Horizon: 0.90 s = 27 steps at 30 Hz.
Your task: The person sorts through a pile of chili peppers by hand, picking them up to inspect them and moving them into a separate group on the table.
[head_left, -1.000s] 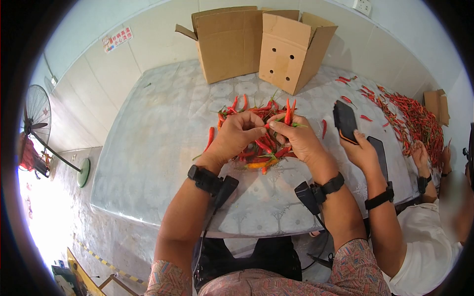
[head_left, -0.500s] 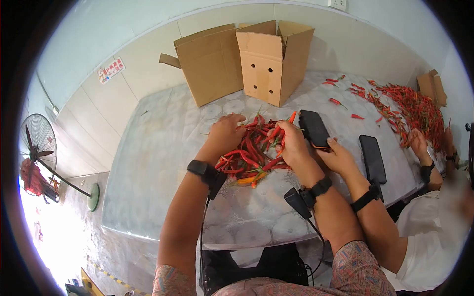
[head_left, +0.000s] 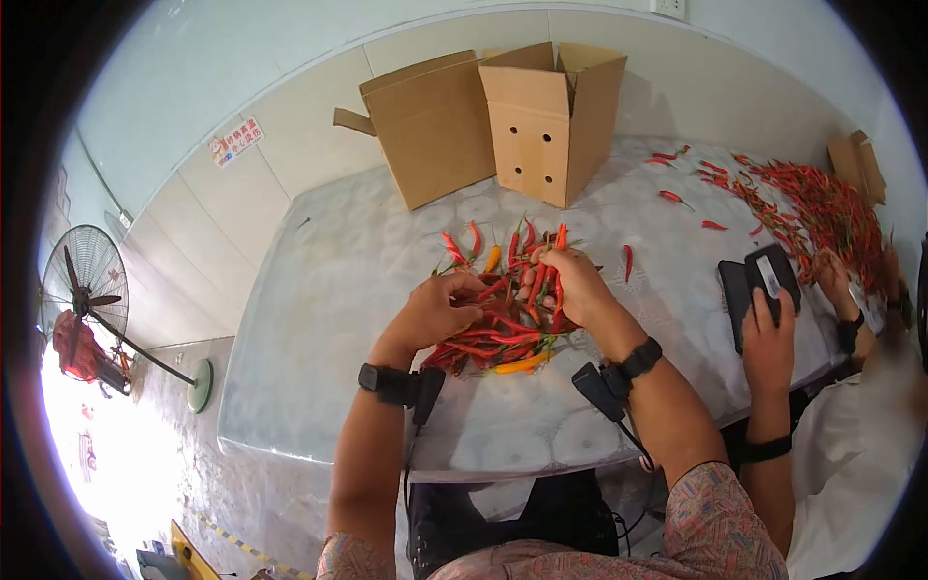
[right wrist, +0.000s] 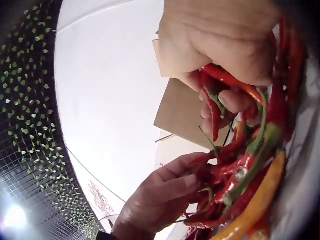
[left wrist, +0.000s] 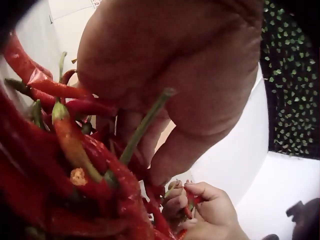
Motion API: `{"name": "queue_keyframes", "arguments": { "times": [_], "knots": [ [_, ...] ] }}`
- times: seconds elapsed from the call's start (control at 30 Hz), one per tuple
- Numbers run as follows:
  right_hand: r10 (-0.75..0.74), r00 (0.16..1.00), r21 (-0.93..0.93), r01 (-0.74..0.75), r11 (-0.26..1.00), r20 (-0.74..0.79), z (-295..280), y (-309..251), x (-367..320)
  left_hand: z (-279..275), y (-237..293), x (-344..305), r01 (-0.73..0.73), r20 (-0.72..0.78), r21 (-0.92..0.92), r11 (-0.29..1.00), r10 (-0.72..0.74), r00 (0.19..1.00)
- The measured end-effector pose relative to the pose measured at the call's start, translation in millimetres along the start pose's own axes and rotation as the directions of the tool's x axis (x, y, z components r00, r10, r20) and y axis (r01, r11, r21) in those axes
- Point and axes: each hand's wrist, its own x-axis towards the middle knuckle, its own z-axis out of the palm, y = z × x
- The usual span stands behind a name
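A pile of red chili peppers [head_left: 503, 336], with a few orange ones, lies on the table in front of me. My left hand [head_left: 435, 311] is at the pile's left side, thumb and fingers closing on a red chili pepper [right wrist: 201, 159]. Green stems and other peppers partly hide those fingertips in the left wrist view. Above the pile's right side, my right hand [head_left: 577, 285] holds several red chili peppers [right wrist: 214, 107] in curled fingers, tips and stems sticking out. An orange chili pepper [head_left: 523, 363] lies at the pile's near edge.
Two cardboard boxes [head_left: 430, 130] stand at the back of the table [head_left: 309, 358]. On the right, another person's hand [head_left: 770, 348] holds a dark phone [head_left: 773, 275] over another dark one. Beyond is a larger chili heap [head_left: 822, 213]. A fan [head_left: 82, 300] stands at left.
My hands were together over the pile, then parted; the left hand has since come down among the peppers. My right hand keeps its peppers. The other person's phone has moved right.
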Motion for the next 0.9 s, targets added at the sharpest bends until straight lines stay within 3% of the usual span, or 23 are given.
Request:
{"name": "queue_keyframes", "arguments": {
  "times": [0.07,0.1,0.17,0.2,0.27,0.47,0.67,0.8,0.9],
  "knots": [
    [0.007,0.99,-0.021,-0.004,1.0,0.139,2.5,-1.1,-3.1,-0.2,1.1,-1.2,-0.029,-0.021,0.029,0.999,0.03,0.999],
    [0.01,0.99,-0.025,-0.007,1.0,0.139,4.3,-1.8,-4.4,-0.9,-0.7,-0.9,-0.029,-0.023,0.025,0.999,0.03,0.999],
    [0.062,0.983,-0.133,-0.039,0.99,0.171,6.3,-3.6,-6.6,-1.2,-4.5,1.6,-0.043,-0.029,-0.185,0.982,0.038,0.999],
    [0.065,0.984,-0.137,-0.042,0.99,0.168,7.4,-3.0,-7.5,-1.2,-5.3,2.4,-0.043,-0.029,-0.191,0.981,0.038,0.999],
    [0.047,0.982,-0.213,-0.008,0.977,0.181,9.7,-0.7,-8.4,-1.8,-5.9,3.8,-0.06,-0.148,-0.378,0.924,0.004,0.989],
    [0.068,0.981,-0.295,-0.012,0.955,0.179,13.9,-1.5,-12.4,-3.5,-16.8,9.7,-0.149,-0.333,-0.62,0.771,-0.087,0.939],
    [0.047,0.973,-0.27,0.015,0.963,0.224,16.9,-2.4,-15.3,5.5,-1.5,13.3,-0.181,-0.304,-0.778,0.602,-0.108,0.947],
    [0.027,0.971,-0.309,0.049,0.95,0.236,17.9,-3.6,-18.1,16.5,8.2,16.4,-0.15,-0.239,-0.81,0.566,-0.086,0.967],
    [-0.025,0.973,-0.24,0.082,0.967,0.231,21.4,-4.1,-18.5,25.3,14.5,18.4,-0.149,-0.202,-0.843,0.517,-0.047,0.978]
  ]
}}
